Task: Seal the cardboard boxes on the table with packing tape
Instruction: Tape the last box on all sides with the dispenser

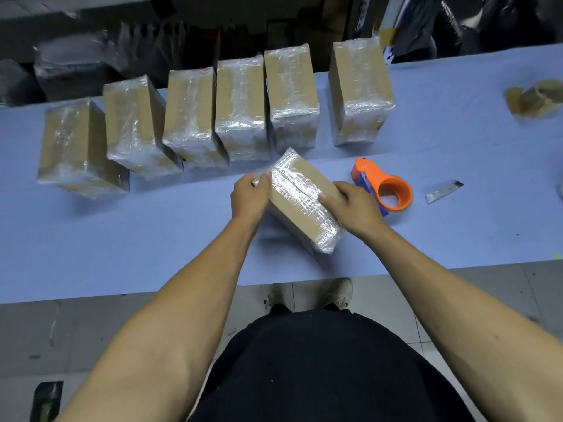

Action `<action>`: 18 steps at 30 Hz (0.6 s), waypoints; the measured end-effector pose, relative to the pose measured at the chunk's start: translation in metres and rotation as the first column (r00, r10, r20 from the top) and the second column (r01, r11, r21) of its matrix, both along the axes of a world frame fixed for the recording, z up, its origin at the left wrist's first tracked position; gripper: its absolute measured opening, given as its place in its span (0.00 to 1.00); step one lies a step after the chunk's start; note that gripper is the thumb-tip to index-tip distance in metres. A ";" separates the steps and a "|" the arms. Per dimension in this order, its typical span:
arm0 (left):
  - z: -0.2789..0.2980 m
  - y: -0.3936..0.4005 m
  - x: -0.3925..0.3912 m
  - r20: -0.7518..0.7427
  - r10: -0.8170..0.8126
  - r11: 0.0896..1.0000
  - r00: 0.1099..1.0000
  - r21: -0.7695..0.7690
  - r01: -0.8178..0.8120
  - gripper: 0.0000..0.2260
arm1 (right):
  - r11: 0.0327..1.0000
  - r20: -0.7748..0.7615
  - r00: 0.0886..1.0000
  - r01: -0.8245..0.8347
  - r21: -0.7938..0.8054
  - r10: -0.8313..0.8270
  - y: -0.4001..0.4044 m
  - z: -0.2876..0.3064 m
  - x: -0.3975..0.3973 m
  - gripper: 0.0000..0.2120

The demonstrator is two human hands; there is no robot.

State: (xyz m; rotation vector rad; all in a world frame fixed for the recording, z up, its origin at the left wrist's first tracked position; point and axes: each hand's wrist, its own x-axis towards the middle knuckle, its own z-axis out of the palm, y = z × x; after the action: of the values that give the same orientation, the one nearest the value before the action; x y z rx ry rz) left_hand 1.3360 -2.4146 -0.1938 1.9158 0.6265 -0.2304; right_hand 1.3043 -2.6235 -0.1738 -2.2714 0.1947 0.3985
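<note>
Both hands grip one taped cardboard box (303,197) mid-tabletop (122,245): left hand (248,197) at its 9 o'clock edge, right hand (353,208) at 3 o'clock. Orange tape dispenser (387,187) lies just beyond, at 3 o'clock.

Both bare forearms reached forward, converging. The left hand (248,194) was curled, thumb against fingertips (contents unclear). The right hand (353,208) lay knuckles-up, fingers bent downward.
</note>
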 end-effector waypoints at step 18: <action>0.015 0.001 -0.003 -0.037 -0.043 0.996 0.998 -0.076 0.040 0.33 | 0.938 0.072 0.945 0.305 0.165 -0.319 -0.003 -0.004 0.024 0.21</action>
State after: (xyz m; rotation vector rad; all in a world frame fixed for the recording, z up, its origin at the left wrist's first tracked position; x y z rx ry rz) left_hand 1.3333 -2.4134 -0.1788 1.8570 0.5966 -0.3140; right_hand 1.3284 -2.6266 -0.1782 -2.0588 0.4532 0.1294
